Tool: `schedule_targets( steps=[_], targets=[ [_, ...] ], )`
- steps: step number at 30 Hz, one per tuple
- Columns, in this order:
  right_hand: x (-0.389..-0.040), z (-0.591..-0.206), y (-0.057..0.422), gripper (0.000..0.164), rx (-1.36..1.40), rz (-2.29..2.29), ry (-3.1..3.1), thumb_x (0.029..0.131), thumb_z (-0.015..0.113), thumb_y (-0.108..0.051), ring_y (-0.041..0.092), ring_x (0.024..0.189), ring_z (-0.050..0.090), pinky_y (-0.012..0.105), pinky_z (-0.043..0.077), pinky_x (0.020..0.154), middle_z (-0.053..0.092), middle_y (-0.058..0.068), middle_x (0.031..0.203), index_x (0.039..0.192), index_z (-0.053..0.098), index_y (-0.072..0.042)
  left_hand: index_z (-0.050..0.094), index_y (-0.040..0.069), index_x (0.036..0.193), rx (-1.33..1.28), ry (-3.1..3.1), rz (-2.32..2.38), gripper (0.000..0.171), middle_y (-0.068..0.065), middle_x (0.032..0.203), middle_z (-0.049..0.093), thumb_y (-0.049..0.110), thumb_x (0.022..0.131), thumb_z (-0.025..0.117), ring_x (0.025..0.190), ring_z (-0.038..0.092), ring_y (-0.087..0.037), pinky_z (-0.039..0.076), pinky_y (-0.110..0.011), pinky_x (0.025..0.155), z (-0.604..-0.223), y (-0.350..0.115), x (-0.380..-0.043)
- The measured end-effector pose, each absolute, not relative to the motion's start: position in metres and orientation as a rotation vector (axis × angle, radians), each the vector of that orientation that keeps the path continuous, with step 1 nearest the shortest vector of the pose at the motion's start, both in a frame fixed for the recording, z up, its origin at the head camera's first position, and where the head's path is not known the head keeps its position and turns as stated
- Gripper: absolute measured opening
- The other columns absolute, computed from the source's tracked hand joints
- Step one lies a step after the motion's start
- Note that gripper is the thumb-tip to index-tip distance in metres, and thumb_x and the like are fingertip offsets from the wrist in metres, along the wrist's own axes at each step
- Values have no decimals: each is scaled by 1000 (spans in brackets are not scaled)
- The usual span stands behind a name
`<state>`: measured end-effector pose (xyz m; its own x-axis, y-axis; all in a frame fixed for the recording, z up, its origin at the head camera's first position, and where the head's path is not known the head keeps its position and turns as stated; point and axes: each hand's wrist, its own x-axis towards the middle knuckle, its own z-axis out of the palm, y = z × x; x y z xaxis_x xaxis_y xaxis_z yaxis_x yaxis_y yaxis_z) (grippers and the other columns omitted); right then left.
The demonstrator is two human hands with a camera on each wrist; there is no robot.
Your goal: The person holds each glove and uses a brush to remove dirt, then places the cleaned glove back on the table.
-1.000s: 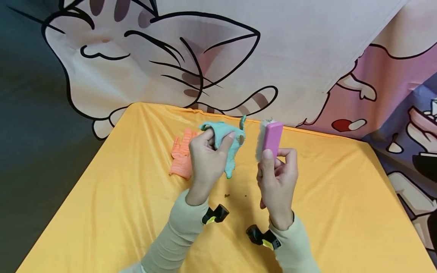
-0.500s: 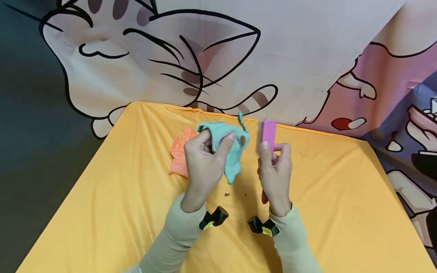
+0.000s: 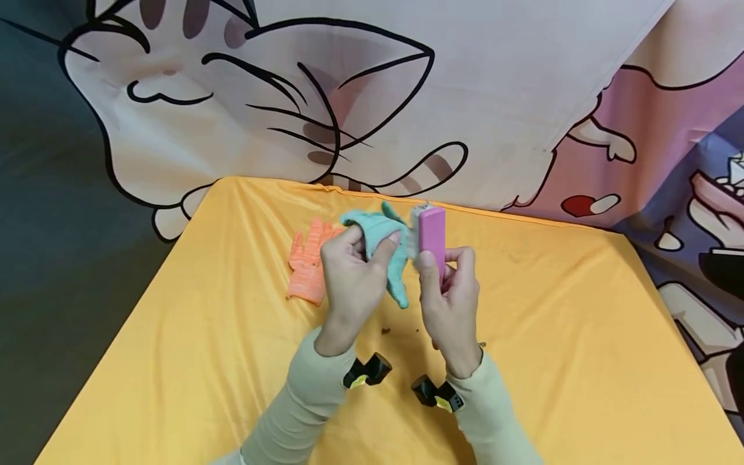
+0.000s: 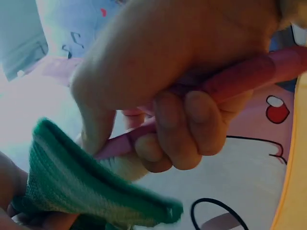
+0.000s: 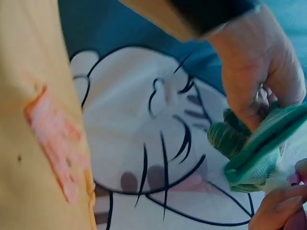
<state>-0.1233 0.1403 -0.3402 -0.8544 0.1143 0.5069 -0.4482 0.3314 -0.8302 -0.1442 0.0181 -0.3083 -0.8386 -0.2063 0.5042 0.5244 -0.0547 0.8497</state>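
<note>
My left hand point(image 3: 354, 287) pinches a teal knit glove point(image 3: 380, 226) between thumb and fingers, raised over the table. Part of the glove hangs down to the right of the thumb. My right hand point(image 3: 452, 307) grips a pink brush point(image 3: 432, 236) by its handle, head upward. Its white bristles point(image 3: 414, 236) face left and meet the glove's right side. In the left wrist view the fingers curl round the pink handle point(image 4: 240, 79), close to the glove's cuff edge point(image 4: 96, 172). From the right wrist, the glove point(image 5: 256, 153) appears bunched below the left hand point(image 5: 264, 62).
An orange knit glove point(image 3: 307, 271) lies on the yellow tablecloth point(image 3: 203, 349), left of the hands. Small dark crumbs point(image 3: 386, 331) are on the cloth between the forearms. A cat-print backdrop point(image 3: 494, 97) stands behind the table's far edge.
My right hand has moved left with the brush, bringing the bristles from apart to against the teal glove. The glove has shifted in shape; my left hand stays nearly in place.
</note>
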Motion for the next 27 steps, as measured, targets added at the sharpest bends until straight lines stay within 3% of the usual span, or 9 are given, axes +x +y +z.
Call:
schedule_targets(
  steps=[8,14,18,23,27],
  targets=[
    [-138,-329,166,21,43,1656,-2206,96,47,-23,7,33,35,23,30,29,40,0,47,92,38,-4,64,-9,81,-365,-1614,-1922,7,-16,64,61,-2,80,65,52,55,-14,50,-25,49,-300,13,-140],
    [-119,-316,163,5,381,1856,-1874,96,44,-10,11,31,31,23,25,26,38,5,47,95,39,-8,62,-6,83,-448,-1716,-1956,9,-13,67,60,2,82,65,54,55,-15,47,-25,48,-302,19,-140],
    [-108,-313,154,6,556,1863,-1837,94,43,0,8,32,31,21,24,27,38,2,47,99,39,-2,61,-4,89,-500,-1704,-2075,10,-13,75,62,2,82,64,61,57,-18,50,-31,55,-303,24,-140],
    [-104,-314,147,17,550,1722,-1924,92,49,0,7,34,30,20,24,30,37,0,48,100,37,9,57,-4,85,-430,-1729,-2162,12,-13,72,56,1,80,66,60,53,-16,50,-30,57,-305,29,-140],
    [-106,-317,145,20,437,1477,-2121,91,54,-8,6,34,32,19,26,30,39,-2,48,97,40,4,58,-8,81,-305,-1618,-2205,11,-15,69,57,-1,79,66,61,57,-16,53,-33,59,-306,26,-141]
  ],
)
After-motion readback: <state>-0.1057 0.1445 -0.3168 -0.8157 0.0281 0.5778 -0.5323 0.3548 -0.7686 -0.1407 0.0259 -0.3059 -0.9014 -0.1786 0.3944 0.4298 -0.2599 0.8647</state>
